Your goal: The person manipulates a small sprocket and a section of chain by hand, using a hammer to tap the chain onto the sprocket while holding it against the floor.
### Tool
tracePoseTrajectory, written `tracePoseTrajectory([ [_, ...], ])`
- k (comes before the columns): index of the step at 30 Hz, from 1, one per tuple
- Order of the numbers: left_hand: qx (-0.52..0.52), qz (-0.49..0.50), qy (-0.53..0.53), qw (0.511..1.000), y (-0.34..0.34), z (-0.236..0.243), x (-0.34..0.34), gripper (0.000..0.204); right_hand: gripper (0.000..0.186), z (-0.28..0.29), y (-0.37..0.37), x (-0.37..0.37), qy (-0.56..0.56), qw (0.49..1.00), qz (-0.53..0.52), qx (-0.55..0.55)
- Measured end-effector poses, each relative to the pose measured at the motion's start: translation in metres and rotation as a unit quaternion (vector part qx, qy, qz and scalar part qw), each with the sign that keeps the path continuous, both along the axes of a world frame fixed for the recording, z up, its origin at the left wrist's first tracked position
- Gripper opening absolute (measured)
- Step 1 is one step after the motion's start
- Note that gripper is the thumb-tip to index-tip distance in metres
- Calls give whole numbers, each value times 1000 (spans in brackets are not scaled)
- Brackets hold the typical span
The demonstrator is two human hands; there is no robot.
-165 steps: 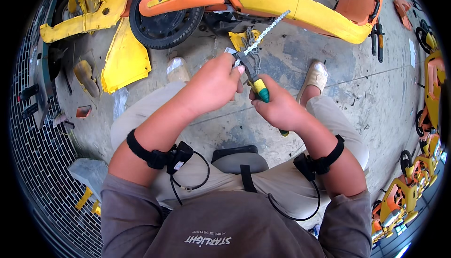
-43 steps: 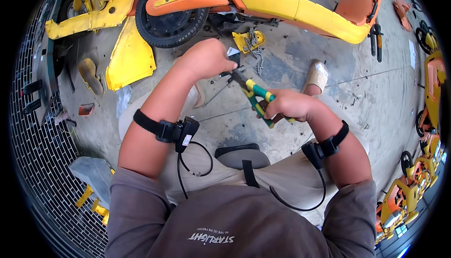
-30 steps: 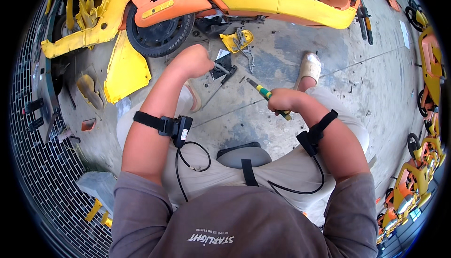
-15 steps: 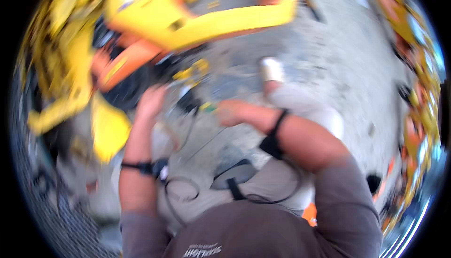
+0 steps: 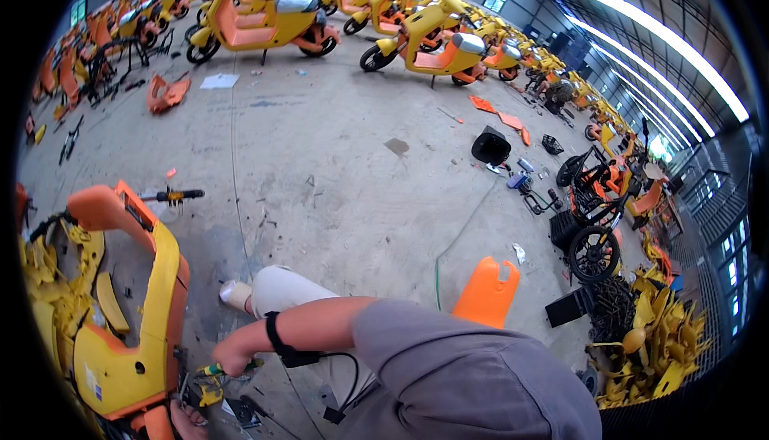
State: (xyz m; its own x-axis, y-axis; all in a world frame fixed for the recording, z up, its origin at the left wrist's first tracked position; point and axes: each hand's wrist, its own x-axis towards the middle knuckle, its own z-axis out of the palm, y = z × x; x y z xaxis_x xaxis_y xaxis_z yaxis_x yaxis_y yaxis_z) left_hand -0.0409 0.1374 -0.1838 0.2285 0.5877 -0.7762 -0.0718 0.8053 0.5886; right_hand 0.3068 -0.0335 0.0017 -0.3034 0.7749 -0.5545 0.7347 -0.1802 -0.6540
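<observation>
My right hand (image 5: 231, 357) is closed around a green-and-yellow-handled tool (image 5: 211, 369), whose working end I cannot make out. Close by at the lower left, my left hand (image 5: 187, 421) shows only in part, its fingers curled beside the yellow-and-orange scooter body panel (image 5: 120, 368); what they grip is hidden. Between the two hands lies a small yellow part (image 5: 211, 394) on the floor. Next to it are a black flat piece (image 5: 242, 412) and some dark bits.
An orange panel (image 5: 486, 292) stands to my right. Farther off are a black bin (image 5: 490, 146), a stripped scooter (image 5: 594, 252) and a heap of yellow panels (image 5: 653, 344). Rows of yellow scooters (image 5: 268, 20) fill the far side of the hall. My knee (image 5: 292, 288) is bent before me.
The view has swung up and to the right, bringing the hall into sight. Both hands now appear lower and farther left. The green-and-yellow-handled tool is still in my right hand.
</observation>
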Motion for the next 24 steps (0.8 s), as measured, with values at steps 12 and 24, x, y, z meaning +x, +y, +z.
tracePoseTrajectory([
  [12,123,-161,117,972,-10,8,87,27,38,66,-246,138,529,731,-423,-88],
  [24,245,-474,261,805,-102,118,112,27,29,53,-238,125,409,761,-503,4],
])
